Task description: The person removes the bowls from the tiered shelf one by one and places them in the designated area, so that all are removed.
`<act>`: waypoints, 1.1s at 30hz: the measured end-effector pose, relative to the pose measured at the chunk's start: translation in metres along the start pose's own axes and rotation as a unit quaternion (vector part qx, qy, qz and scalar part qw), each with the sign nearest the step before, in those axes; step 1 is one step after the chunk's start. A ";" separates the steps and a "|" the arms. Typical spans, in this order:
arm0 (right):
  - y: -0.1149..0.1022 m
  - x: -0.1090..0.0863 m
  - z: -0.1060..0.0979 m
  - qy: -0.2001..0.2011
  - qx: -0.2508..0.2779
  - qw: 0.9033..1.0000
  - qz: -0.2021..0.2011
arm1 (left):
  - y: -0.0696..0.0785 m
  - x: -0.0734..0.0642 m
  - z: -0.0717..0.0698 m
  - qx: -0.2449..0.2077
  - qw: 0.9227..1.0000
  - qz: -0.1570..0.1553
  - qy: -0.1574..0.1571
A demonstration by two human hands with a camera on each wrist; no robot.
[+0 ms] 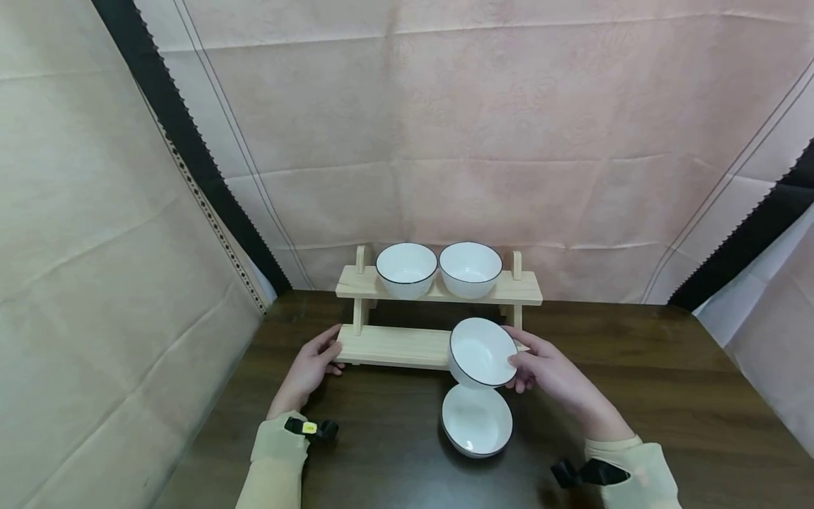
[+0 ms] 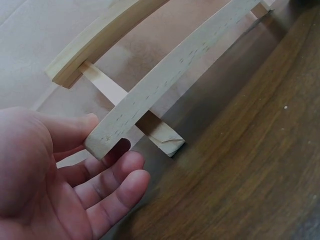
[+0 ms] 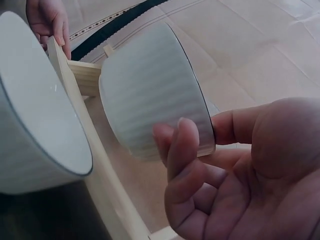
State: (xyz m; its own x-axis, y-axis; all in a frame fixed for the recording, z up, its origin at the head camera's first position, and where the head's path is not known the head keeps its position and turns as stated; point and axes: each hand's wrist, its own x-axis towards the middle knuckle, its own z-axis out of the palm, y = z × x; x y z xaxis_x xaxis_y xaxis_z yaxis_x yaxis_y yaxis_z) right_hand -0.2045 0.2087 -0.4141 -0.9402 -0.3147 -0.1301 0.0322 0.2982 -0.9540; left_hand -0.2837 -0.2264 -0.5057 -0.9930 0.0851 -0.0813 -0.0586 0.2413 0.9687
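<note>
Here | hands: left point(image 1: 313, 364) pinches rack point(image 1: 394, 346), right point(image 1: 542, 367) pinches ribbed bowl point(image 1: 482, 351) | upper bowls point(image 1: 470, 271) behind | tabletop bowl point(image 1: 477, 420) in front

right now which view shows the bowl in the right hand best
Right wrist: the bowl is close up, with its ribbed side and dark rim clear. The head view shows its white inside, smaller; left wrist doesn't show it.

Pinching pale wooden rack point(image 2: 165, 75) by one board end point(image 2: 102, 137) with left grip point(image 2: 55, 200); touching thumb point(image 2: 70, 131) to upper edge, curling fingers point(image 2: 117, 190) below, near brown counter point(image 2: 250, 125).
</note>
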 end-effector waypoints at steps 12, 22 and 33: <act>0.014 -0.018 -0.022 -0.016 -0.012 1.000 0.000 | 0.002 -0.001 -0.001 0.014 1.000 -0.002 -0.008; 0.024 -0.029 -0.041 -0.028 -0.028 0.999 0.006 | 0.000 -0.001 -0.002 0.018 1.000 -0.005 -0.005; 0.024 -0.044 -0.069 -0.047 -0.041 0.998 0.024 | 0.001 -0.001 -0.001 0.010 1.000 -0.003 -0.004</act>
State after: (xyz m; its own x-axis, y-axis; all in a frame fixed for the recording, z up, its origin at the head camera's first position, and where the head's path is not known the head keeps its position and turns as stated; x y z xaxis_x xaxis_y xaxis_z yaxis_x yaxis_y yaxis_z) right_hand -0.1856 0.2923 -0.4123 -0.9023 -0.3801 -0.2034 0.0445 0.3872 -0.9209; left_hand -0.2825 -0.2272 -0.5043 -0.9918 0.0911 -0.0891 -0.0626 0.2608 0.9634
